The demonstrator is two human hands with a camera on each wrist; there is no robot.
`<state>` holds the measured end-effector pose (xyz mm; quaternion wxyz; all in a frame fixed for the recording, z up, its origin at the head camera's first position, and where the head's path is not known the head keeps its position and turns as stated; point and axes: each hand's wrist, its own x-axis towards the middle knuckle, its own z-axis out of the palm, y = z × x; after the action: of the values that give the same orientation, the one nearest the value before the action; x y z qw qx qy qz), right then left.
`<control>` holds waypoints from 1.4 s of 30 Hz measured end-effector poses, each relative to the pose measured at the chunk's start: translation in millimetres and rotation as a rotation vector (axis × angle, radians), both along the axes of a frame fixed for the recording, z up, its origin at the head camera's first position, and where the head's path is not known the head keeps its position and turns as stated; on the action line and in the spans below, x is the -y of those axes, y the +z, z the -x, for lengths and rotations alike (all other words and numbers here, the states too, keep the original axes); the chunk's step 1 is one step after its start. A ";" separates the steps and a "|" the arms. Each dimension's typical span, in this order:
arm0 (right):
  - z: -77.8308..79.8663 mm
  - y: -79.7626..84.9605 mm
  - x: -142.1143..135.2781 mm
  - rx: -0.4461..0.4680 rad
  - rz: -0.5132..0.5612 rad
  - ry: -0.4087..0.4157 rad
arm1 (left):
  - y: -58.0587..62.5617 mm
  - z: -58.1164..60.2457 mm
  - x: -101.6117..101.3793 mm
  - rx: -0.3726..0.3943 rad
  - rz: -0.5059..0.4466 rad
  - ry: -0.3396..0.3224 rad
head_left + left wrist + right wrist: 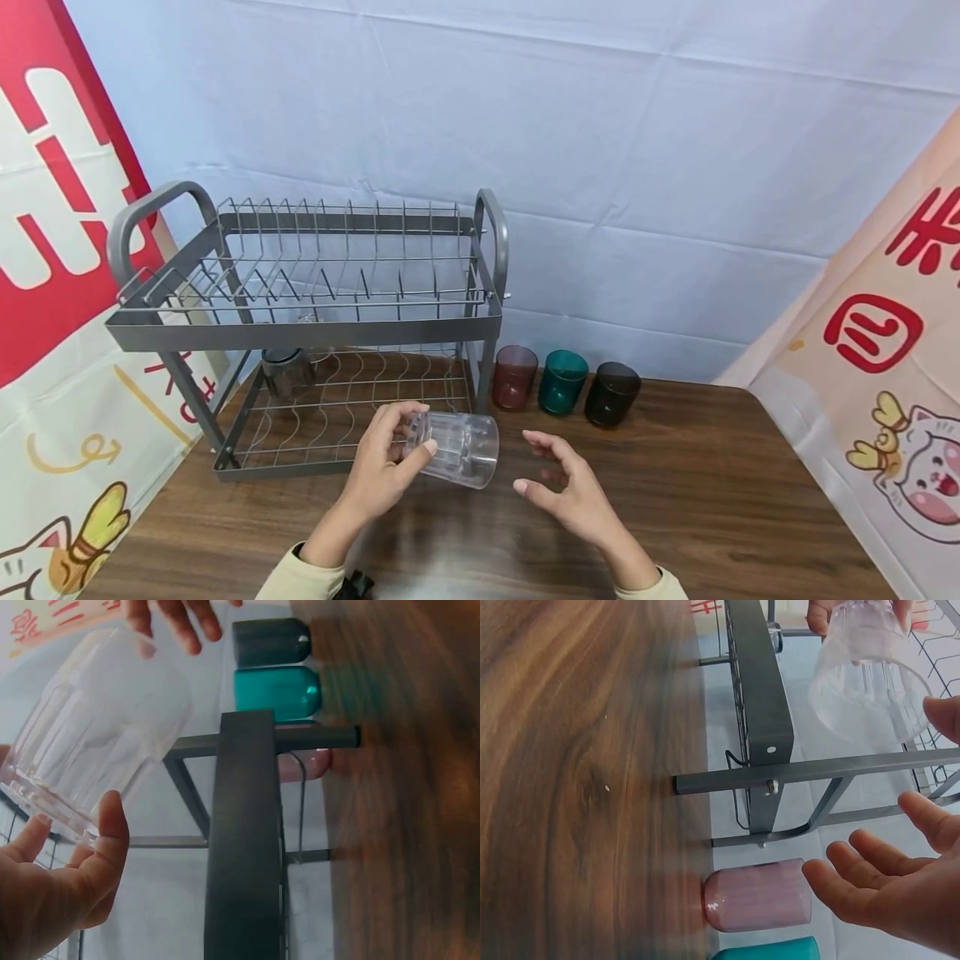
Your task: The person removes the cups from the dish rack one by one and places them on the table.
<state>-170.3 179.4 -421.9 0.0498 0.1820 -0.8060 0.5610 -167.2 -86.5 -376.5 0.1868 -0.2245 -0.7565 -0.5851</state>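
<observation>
My left hand point(386, 458) grips a clear drinking glass point(459, 450) by its base end, fingers and thumb around it. The glass lies tilted sideways in the air, its mouth toward my right hand point(570, 487). That hand hovers apart from the glass, fingers spread and slightly bent, holding nothing. In the left wrist view, the fingers and thumb of the left hand point(67, 877) pinch the thick bottom of the glass point(105, 712). The right wrist view shows the glass mouth point(870, 701) near the right thumb.
A grey two-tier dish rack point(307, 333) stands at left, with a dark glass point(285, 371) on its lower tier. Right of it, a red glass point(514, 377), a teal glass point(563, 382) and a black glass point(612, 393) line the back of the wooden table point(712, 500).
</observation>
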 end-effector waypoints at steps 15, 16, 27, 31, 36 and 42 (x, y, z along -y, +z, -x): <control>0.7 -1.4 4.1 0.002 0.237 0.170 | -16.8 -1.7 -3.2 0.030 -0.140 -0.121; 0.4 -1.2 4.5 0.006 0.250 0.182 | -19.9 -0.8 -3.6 0.019 -0.150 -0.130; -1.5 -2.2 10.0 0.034 0.372 0.333 | -55.9 12.0 -15.2 -0.095 -0.275 -0.328; -0.6 -3.9 12.6 0.012 0.430 0.402 | -57.3 12.1 -17.6 -0.107 -0.293 -0.355; -0.4 -5.4 15.1 0.022 0.511 0.468 | -56.5 12.4 -19.0 -0.099 -0.296 -0.384; 0.2 -6.9 18.0 0.099 0.565 0.471 | -57.7 11.6 -21.5 -0.091 -0.286 -0.432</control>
<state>-170.5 161.3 -428.8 -0.0715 0.3144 -0.5566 0.7657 -178.8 -65.0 -434.2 0.1211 -0.3783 -0.5914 -0.7017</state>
